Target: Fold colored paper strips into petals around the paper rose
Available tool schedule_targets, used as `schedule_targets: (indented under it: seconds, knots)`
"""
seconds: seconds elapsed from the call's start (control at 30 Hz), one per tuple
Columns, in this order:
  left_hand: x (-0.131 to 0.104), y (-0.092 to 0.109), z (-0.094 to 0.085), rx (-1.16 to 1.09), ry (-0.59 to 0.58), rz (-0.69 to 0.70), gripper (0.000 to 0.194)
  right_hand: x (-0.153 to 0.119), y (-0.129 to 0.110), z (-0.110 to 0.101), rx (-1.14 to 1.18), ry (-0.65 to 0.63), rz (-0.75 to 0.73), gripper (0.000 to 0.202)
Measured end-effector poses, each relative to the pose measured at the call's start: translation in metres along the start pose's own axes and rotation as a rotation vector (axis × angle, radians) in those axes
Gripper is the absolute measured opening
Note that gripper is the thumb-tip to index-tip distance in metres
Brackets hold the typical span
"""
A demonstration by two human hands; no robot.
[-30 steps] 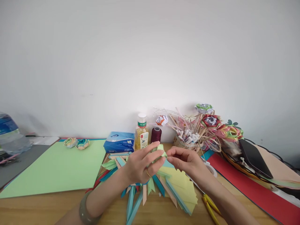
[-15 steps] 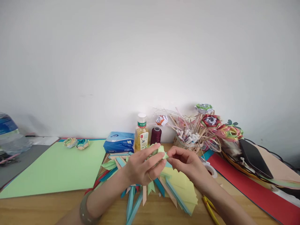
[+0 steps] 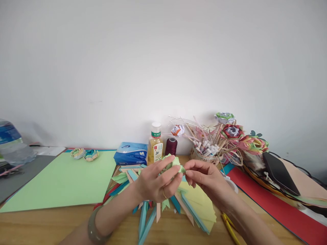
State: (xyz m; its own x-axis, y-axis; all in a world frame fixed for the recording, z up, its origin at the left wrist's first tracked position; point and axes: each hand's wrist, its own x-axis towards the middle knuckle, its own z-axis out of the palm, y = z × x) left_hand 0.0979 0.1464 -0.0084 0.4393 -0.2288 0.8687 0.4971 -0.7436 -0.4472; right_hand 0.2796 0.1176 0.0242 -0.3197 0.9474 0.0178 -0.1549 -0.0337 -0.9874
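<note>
Tabletop (image 3: 51,224) below, left grip (image 3: 156,181) cups green paper (image 3: 176,161) (folded).

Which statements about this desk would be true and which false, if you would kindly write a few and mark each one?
1. The left hand holds folded light green paper. True.
2. The right hand's thumb and forefinger are at the tip of that paper. True.
3. Both hands are bare of jewellery. False: the left hand wears a ring.
4. The thread spool stands to the right of the drink bottle. True.
5. The drink bottle stands uncapped. False: its white cap is on.
6. Nothing lies on the light green sheet. False: two small paper flowers lie near its far edge.
</note>
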Motion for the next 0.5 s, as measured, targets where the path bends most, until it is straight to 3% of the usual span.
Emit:
schedule_targets:
  seconds: [0.5]
  knots:
    - [-0.0006, 0.0011, 0.0007, 0.017, -0.019, 0.043, 0.009, 0.0016, -0.0034, 0.0017, -0.021, 0.068, 0.103, 0.013]
